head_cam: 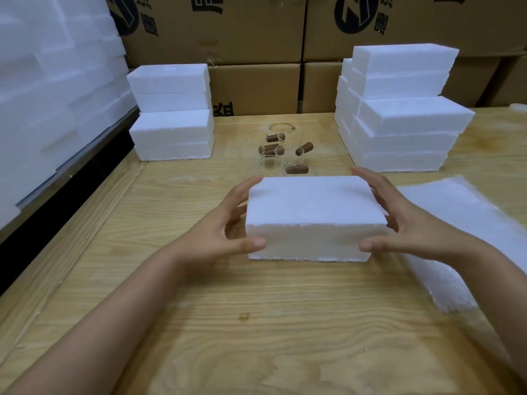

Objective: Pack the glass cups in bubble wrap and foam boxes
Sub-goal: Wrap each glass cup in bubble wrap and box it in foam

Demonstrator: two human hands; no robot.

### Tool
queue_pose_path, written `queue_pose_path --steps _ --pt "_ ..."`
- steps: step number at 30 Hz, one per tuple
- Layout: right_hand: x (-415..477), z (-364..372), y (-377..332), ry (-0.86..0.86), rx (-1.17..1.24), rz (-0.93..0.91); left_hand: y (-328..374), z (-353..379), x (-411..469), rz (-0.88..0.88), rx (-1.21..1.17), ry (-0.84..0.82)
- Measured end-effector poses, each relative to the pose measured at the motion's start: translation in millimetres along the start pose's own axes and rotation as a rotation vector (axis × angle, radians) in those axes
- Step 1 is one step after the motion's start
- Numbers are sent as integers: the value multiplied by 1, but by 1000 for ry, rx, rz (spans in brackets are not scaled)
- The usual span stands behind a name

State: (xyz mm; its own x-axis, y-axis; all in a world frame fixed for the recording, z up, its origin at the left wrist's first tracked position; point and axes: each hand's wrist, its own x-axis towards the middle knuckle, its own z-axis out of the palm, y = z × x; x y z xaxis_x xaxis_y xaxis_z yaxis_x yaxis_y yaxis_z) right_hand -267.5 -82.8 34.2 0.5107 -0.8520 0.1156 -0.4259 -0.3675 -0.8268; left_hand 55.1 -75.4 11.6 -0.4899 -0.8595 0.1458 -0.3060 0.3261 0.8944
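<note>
A pale wooden table (pixel 256 323) with bold grain fills the foreground, and a ring-shaped mark (pixel 283 127) shows near its far edge. Behind it stand stacked brown cardboard cartons (pixel 256 89) (printed with large dark logos and characters, partly cut off). Small brown rolls (pixel 304 149) lie toward the table's far side.

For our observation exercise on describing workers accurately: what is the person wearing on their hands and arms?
Nothing shows. The left hand and right hand are bare, with no gloves, rings, watch or bracelet. Both forearms are uncovered as far as the picture reaches; no sleeve edge is visible.
</note>
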Motion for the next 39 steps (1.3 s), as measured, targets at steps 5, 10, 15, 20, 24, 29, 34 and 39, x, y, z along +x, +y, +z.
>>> queue_pose_path --steps 5,10,15,20,24,29,34,39 --pt "0 15 8 84 -72 -45 -2 4 0 8 -7 97" --pt "-3 13 21 -3 -52 9 -8 2 0 -2 75 26" --pt "-1 14 23 7 -94 7 -16 0 3 20 163 12" --pt "-1 12 11 1 15 23 -6 -5 3 20 84 47" --pt "0 9 -2 -47 111 71 5 -20 0 -65 25 -21" --pt "0 8 -15 -167 244 141 11 -31 -5 -158 -122 -139" --pt "0 9 -22 -192 293 177 15 -31 -7 -181 -168 -156" --pt "1 10 -23 -141 253 151 13 -28 -8 -211 -270 -144"
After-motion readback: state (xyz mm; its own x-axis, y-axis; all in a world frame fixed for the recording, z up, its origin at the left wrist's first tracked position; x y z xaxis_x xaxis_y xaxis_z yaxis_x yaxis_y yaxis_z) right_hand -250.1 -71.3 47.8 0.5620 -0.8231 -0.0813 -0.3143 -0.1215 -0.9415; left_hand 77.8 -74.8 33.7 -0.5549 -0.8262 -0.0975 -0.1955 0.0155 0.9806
